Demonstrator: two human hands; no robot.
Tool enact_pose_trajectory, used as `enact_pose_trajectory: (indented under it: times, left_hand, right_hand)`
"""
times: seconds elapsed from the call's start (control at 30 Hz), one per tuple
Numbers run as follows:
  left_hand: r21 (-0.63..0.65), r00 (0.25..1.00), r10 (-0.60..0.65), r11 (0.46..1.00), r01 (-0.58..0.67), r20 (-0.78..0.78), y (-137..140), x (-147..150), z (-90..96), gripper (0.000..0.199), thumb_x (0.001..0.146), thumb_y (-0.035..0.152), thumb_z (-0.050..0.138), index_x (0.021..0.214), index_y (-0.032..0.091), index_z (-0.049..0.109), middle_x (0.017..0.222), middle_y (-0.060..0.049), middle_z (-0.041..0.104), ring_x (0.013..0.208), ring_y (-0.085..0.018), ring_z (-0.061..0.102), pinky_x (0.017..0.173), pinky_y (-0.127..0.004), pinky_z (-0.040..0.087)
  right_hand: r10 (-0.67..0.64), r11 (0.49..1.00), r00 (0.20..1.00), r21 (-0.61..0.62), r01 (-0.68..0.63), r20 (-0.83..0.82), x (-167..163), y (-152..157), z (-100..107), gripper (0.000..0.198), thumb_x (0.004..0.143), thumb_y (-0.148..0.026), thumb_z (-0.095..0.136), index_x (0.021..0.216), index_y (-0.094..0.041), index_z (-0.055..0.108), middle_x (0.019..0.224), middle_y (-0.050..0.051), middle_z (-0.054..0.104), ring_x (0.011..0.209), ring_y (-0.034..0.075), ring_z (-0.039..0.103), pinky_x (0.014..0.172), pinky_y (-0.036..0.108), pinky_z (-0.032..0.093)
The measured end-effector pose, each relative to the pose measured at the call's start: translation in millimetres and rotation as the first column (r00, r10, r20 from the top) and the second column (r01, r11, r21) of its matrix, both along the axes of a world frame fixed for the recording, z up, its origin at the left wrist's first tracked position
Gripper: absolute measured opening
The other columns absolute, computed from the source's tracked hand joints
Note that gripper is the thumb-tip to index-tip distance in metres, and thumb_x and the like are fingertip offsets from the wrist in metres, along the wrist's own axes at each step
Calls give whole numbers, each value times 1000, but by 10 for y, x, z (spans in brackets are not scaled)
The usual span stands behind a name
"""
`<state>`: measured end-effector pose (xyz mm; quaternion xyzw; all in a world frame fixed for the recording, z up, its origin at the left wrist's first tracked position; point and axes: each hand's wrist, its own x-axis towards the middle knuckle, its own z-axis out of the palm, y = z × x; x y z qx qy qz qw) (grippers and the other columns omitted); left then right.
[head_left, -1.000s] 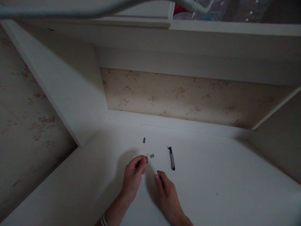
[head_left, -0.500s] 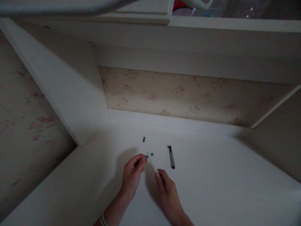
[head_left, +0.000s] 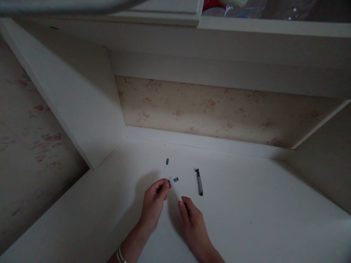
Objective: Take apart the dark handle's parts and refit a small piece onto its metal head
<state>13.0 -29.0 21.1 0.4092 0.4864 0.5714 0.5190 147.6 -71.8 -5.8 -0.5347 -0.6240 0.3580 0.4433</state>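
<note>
My left hand [head_left: 155,199] is closed, thumb and fingers pinching a small dark piece [head_left: 169,182], mostly hidden by the fingertips. My right hand [head_left: 194,224] grips a slim white handle [head_left: 177,192] by its lower end. The handle's pale upper end meets the left fingertips; whether the dark piece is attached to it I cannot tell. Just right of that end is a small green-and-black rectangular piece [head_left: 176,179]. Another small green-and-black piece [head_left: 167,161] lies farther back on the white tabletop. A grey-and-black razor-like handle [head_left: 199,182] lies to the right of both hands.
The white tabletop [head_left: 246,204] runs back to a low white ledge [head_left: 208,142] below flowered wallpaper [head_left: 192,109]. A white side panel [head_left: 79,98] stands at the left. Overhead is a white shelf [head_left: 219,51] with plastic-wrapped things [head_left: 244,11] on top.
The white handle and my right hand have shifted slightly left, bringing the handle's end against my left fingertips. Less of the pinched piece shows now. The view has moved slightly.
</note>
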Motion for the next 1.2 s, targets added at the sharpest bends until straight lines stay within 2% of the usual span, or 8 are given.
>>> enact_pose_trajectory:
  times: [0.07,0.23,0.37,0.43,0.6,0.8,0.93,1.2]
  left_hand:
    - [8,1000,5,1000,-5,-9,0,1,13,31,76,44,64,86,15,67,62,1,52,55,-10,37,50,-21,30]
    - [-15,1000,9,1000,-9,29,9,-12,7,35,75,46,64,91,14,67,78,-3,61,56,-9,38,51,-22,31]
    - [-8,1000,9,1000,-9,6,11,-10,-10,33,74,46,65,84,15,68,63,1,54,55,-9,39,51,-21,31]
    - [-5,1000,14,1000,-14,-1,11,-10,-15,34,74,47,65,83,15,68,60,2,52,54,-10,39,50,-21,30]
    - [-24,999,31,999,-30,36,14,-12,-11,36,73,47,65,91,15,68,77,-4,63,56,-9,40,52,-22,33]
    - [8,1000,11,1000,-11,-15,6,-2,3,30,76,44,64,83,15,67,59,3,46,56,-9,37,51,-21,30]
    - [11,1000,-5,1000,5,-13,1,-5,-14,28,79,43,61,85,15,65,60,3,44,57,-9,35,51,-21,29]
    - [20,998,-18,1000,19,-52,9,-28,-51,27,79,41,61,80,14,65,59,3,42,57,-10,35,51,-21,28]
  right_hand:
    - [41,999,999,-5,-41,10,-3,-5,11,32,96,-42,39,92,-19,60,75,1,61,68,16,55,64,22,41]
    - [-83,997,997,3,83,9,7,4,16,34,96,-45,39,91,-18,58,69,0,58,61,15,52,58,22,39]
    - [25,1000,1000,-6,-25,15,-3,-15,25,32,96,-42,39,91,-19,60,73,0,60,66,15,55,61,22,40]
    - [31,1000,999,-1,-31,14,-6,-19,29,32,96,-42,39,91,-19,60,73,0,60,66,16,55,62,22,40]
    - [-63,998,998,-1,63,0,5,7,30,36,96,-46,37,92,-18,59,69,0,58,62,16,52,58,23,40]
    - [67,998,998,-20,-67,5,-7,-14,45,32,97,-42,38,95,-19,61,75,0,61,68,15,55,63,22,40]
    - [49,998,999,-35,-50,-10,-13,-23,32,32,97,-42,38,96,-19,60,75,0,61,68,15,54,62,22,39]
    - [97,994,995,-47,-98,-24,-27,-22,63,32,97,-41,38,90,-19,59,76,1,61,70,16,54,64,22,39]
